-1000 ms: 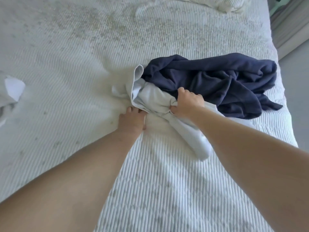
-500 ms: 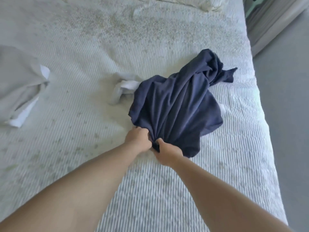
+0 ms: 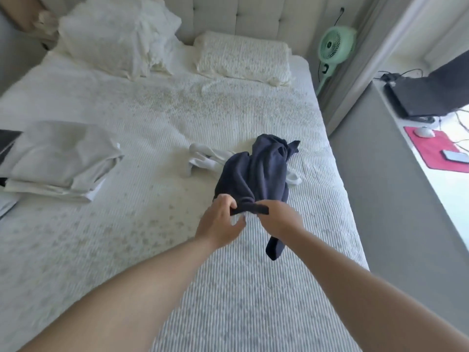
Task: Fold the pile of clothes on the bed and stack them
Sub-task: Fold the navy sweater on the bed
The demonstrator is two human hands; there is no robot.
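Head view shows both hands lifting the navy garment (image 3: 256,171) by one edge. The left hand (image 3: 219,222) pinches that edge between thumb and curled fingers; the right hand (image 3: 279,219) grips it too, with a loose end hanging down below the knuckles. Beyond the fingertips the rest of the cloth trails down onto the bed (image 3: 152,123), draped partly over the white garment (image 3: 205,161) — soft, light, limp stuff that will sag wherever it is unsupported, so I judge corners or a seam the best hold. Far to the left of the fingers lies the folded stack (image 3: 61,158).
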